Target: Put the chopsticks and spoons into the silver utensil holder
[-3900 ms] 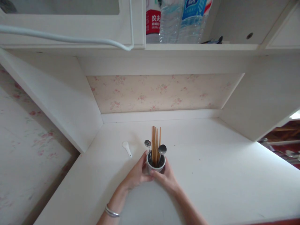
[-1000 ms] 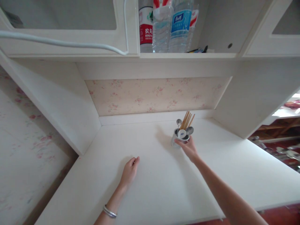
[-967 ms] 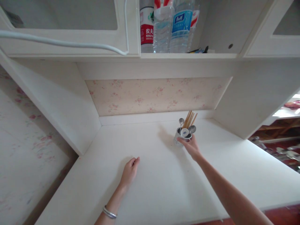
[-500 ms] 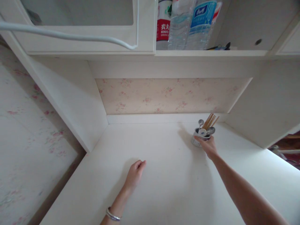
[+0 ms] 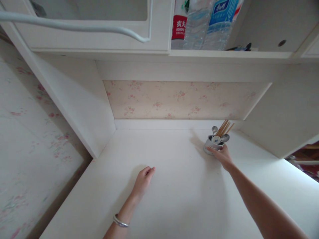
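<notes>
A small white cup (image 5: 208, 147) stands near the back right corner of the white desk (image 5: 179, 192). It holds wooden chopsticks (image 5: 223, 127), metal spoons and a white spoon (image 5: 215, 139). My right hand (image 5: 222, 156) reaches far out and its fingers wrap the cup's near side. My left hand (image 5: 143, 179) rests on the desk in the middle, fingers loosely curled, holding nothing I can see. A silver bracelet (image 5: 120, 221) sits on that wrist.
A shelf above carries water bottles (image 5: 214, 25) and a red-labelled bottle (image 5: 179, 28). A white cable (image 5: 74, 28) runs across a cabinet door at upper left. White side panels wall the desk alcove left and right; floral wallpaper (image 5: 179, 99) backs it.
My right hand has carried the cup from the desk's middle to the back right corner. The white spoon that lay on the desk is now in the cup. My left hand let go and rests still.
</notes>
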The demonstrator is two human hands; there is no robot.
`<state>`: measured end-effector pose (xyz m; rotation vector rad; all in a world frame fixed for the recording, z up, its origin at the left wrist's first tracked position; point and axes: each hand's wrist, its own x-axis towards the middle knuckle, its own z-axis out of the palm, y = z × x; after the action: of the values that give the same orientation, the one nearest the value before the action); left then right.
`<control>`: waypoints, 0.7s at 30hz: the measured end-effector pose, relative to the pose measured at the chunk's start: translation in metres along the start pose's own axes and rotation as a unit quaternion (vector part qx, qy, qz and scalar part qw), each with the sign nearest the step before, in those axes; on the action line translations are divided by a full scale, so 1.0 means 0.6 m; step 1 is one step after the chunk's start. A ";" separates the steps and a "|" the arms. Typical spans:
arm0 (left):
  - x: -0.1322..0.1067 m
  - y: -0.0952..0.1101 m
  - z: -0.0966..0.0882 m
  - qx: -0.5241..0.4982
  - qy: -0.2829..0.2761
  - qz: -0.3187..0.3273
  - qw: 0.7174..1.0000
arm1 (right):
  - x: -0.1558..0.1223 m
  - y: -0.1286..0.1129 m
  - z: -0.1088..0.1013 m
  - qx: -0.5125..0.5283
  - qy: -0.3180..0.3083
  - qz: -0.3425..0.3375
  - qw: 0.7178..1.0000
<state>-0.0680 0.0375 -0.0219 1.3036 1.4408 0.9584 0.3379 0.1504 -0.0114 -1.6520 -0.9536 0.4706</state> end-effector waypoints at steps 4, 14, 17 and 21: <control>-0.001 0.001 0.000 -0.002 -0.001 0.000 1.000 | -0.014 0.006 -0.014 -0.024 -0.022 0.026 0.999; 0.001 -0.001 0.002 0.017 -0.002 0.014 1.000 | -0.196 -0.006 -0.017 0.038 0.075 0.016 0.996; 0.001 -0.003 0.002 0.000 -0.009 0.003 1.000 | -0.269 -0.033 0.042 0.107 -0.062 0.042 0.991; 0.001 -0.006 0.003 -0.001 -0.006 -0.001 1.000 | -0.358 -0.074 0.153 0.174 -0.200 0.099 0.959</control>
<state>-0.0673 0.0376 -0.0258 1.3040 1.4302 0.9487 0.1285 0.0406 -0.0343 -1.3564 -0.9322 1.0773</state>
